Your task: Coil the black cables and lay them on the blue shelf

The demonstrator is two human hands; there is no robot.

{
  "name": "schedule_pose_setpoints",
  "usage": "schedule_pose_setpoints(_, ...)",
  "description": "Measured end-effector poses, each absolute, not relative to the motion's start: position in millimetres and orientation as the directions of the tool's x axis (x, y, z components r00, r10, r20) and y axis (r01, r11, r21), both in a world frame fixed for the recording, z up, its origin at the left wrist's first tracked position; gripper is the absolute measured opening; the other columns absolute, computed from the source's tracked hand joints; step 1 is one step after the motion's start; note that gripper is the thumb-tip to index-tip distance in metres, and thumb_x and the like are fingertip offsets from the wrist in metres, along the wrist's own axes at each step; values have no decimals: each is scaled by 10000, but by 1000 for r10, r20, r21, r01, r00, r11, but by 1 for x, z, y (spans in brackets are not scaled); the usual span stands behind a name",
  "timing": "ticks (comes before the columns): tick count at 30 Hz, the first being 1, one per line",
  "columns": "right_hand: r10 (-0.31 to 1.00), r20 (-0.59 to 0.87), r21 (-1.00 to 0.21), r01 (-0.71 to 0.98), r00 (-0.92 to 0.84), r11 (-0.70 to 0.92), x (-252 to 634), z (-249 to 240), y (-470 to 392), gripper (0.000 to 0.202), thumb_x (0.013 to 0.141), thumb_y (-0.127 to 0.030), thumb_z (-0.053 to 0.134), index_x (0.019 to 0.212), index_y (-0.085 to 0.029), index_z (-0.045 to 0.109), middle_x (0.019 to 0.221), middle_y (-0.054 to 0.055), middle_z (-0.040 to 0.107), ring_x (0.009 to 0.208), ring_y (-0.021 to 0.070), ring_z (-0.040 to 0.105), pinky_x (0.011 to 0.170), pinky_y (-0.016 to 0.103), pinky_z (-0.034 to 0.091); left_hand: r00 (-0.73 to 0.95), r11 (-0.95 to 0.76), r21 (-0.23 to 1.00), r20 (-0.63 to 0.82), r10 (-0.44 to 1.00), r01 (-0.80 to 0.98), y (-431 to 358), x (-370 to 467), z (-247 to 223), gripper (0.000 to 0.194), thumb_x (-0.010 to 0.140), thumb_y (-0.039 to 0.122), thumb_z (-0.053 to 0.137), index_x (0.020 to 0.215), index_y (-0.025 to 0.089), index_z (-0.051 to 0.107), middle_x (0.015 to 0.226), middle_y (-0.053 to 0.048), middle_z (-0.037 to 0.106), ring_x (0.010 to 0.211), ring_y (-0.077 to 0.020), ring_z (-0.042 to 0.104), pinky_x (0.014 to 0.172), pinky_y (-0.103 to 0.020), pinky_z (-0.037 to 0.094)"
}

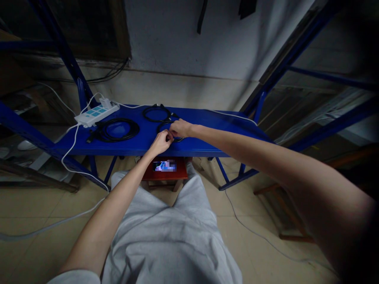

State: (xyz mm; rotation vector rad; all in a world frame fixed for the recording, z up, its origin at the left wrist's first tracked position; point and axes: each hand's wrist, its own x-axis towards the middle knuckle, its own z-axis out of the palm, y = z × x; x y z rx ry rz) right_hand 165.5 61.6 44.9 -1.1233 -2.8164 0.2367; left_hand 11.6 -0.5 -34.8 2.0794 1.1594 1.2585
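Both my hands are at a small coil of black cable (161, 125) lying on the blue shelf (204, 136). My left hand (160, 142) is closed at the near side of this coil, fingertips curled and pinching the cable. Just to its right, my right hand (181, 128) is closed over the coil from above, its fingertips meeting those of the left. The hands partly hide the coil. Behind them lies a second black cable coil (156, 120), with a connector near my right hand. A thicker black cable coil (134, 130) with plugs rests to the left.
A white power strip (96, 114) with a plug in it stands at the shelf's left end, its white cord (69, 152) hanging to the floor. Blue posts (66, 51) frame the shelf. Below, a phone (164, 165) with a lit screen lies on a red-brown stool (177, 174).
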Motion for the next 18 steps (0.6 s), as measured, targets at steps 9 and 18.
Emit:
schedule_pose_setpoints(9, 714, -157, -465, 689, -682, 556, 189, 34, 63, 132, 691, -76, 621, 635, -181, 679, 630, -12, 631, 636, 135, 537, 649, 258, 403, 214, -536, 685, 502, 838, 494, -3, 12, -33, 104, 809, 116, 619, 729, 178, 597, 815, -30, 624, 753, -164, 605, 736, -309, 493)
schedule_pose_setpoints(18, 746, -272, -546, 736, -608, 401, 187, 38, 71, 95, 704, -129, 610, 699, -148, 702, 620, -20, 600, 638, 121, 487, 662, 250, 410, 181, -516, 679, 503, 845, 523, 0, 13, -36, 81, 818, 148, 617, 750, 189, 601, 847, -40, 639, 776, -177, 615, 755, -324, 504)
